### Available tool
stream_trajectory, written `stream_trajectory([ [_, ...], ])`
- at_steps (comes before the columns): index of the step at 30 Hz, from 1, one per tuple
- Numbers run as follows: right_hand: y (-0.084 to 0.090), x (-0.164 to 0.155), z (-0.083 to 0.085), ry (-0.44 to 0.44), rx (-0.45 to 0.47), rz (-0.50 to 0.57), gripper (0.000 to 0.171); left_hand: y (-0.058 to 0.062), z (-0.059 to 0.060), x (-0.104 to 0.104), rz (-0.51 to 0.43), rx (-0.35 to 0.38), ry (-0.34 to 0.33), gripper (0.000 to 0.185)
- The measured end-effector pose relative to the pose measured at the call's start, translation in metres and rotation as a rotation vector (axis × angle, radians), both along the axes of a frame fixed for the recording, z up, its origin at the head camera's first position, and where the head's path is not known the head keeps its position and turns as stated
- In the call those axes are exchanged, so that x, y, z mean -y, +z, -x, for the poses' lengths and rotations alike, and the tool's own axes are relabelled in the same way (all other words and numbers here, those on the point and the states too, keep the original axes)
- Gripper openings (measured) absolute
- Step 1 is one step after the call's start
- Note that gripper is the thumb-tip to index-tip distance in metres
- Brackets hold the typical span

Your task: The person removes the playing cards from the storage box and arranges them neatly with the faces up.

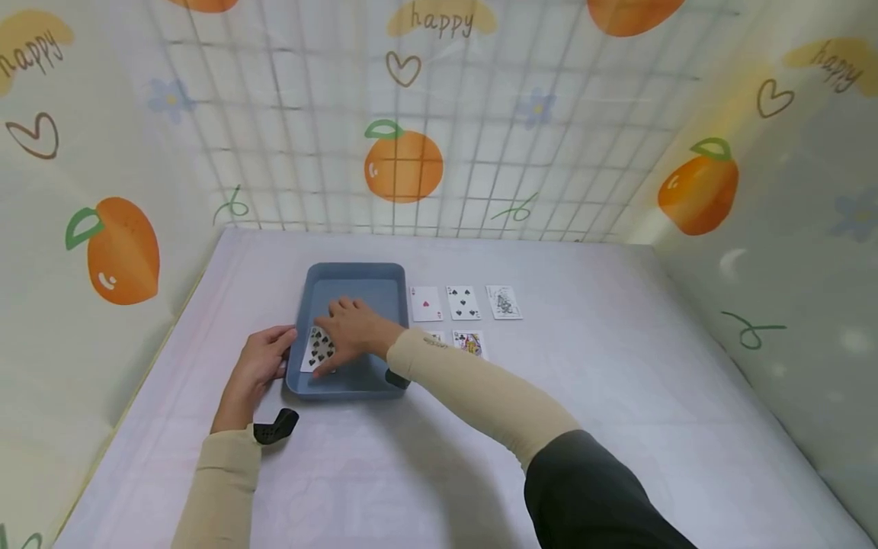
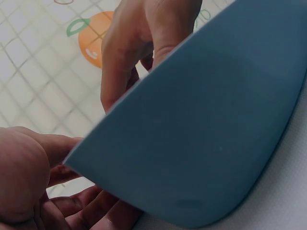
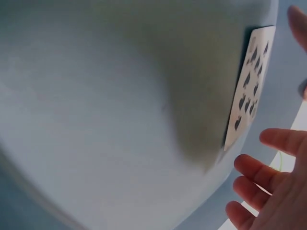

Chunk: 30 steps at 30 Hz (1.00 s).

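A blue-grey rectangular tray (image 1: 360,282) lies on the table, and my left hand (image 1: 257,362) holds its left side. In the left wrist view the thumb meets the tray wall (image 2: 192,143) at its rim, with the other fingers below. One spade playing card (image 1: 317,347) lies face up inside the tray, toward the near left. Above it, my right hand (image 1: 358,329) reaches in with fingers spread. The right wrist view has those fingers (image 3: 252,167) extended and apart from the card (image 3: 249,86), holding nothing.
Right of the tray, a row holds a red heart card (image 1: 425,304), a black-suited card (image 1: 463,303) and a joker (image 1: 504,303). Nearer lies a face card (image 1: 469,342), beside another mostly hidden behind my right sleeve (image 1: 473,381). Patterned cloth walls (image 1: 405,99) enclose the table.
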State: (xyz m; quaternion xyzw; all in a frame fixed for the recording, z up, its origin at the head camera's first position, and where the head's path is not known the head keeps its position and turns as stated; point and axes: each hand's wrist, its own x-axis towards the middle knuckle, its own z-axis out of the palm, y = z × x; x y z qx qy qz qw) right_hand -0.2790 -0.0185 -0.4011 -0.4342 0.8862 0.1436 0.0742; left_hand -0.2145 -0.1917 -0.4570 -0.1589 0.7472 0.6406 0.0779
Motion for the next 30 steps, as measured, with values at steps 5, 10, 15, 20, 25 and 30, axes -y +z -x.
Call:
stream_trajectory([
  [5, -0.004, 0.005, 0.001, -0.028, 0.024, 0.017, 0.109, 0.000, 0.001, 0.000, 0.005, 0.002, -0.002, 0.046],
  [10, -0.006, 0.009, 0.001, -0.023, 0.023, 0.018, 0.111, 0.001, 0.001, 0.001, 0.021, 0.006, 0.004, 0.046],
  [15, -0.007, 0.012, 0.001, -0.034, 0.027, 0.002, 0.113, 0.000, 0.002, 0.002, 0.020, 0.014, 0.006, 0.046],
  [20, -0.009, 0.013, 0.002, -0.041, 0.037, -0.009, 0.111, 0.000, 0.002, 0.002, 0.027, 0.015, 0.010, 0.046],
  [25, -0.011, 0.013, 0.003, -0.030, 0.022, -0.010, 0.108, 0.001, 0.002, 0.001, 0.023, 0.019, 0.015, 0.046],
  [30, -0.011, 0.014, 0.003, -0.025, 0.034, 0.012, 0.101, 0.001, 0.002, 0.001, 0.019, 0.016, 0.020, 0.046],
])
